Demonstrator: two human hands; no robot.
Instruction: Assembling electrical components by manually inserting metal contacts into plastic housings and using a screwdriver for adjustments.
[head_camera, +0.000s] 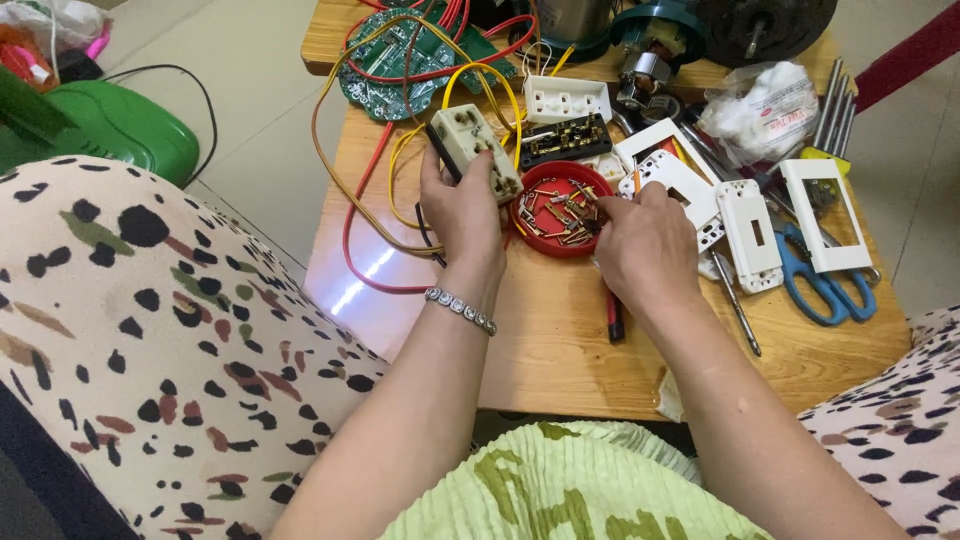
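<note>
Cream socket module (474, 150), held upright above the left part of the wooden table (560, 340), its yellow wires (480, 75) looping up and back toward the green circuit board (395, 60) at the far edge. The left hand (462, 215) is closed around the module's lower end, fingers wrapped on its near side. Just right of it lies the red dish (560, 212) of small brass screws and contacts; the right hand (645, 245) rests at the dish's right rim, fingers curled narrow over the parts. Whether a piece is pinched between them cannot be told. Judged good practice here: keep the module steady and its terminal face turned toward the eye, pick a single part by its end, and keep the slack wires away from the dish. Farther right: white faceplates (750, 230), blue scissors (825, 285) and a screwdriver (735, 305).
</note>
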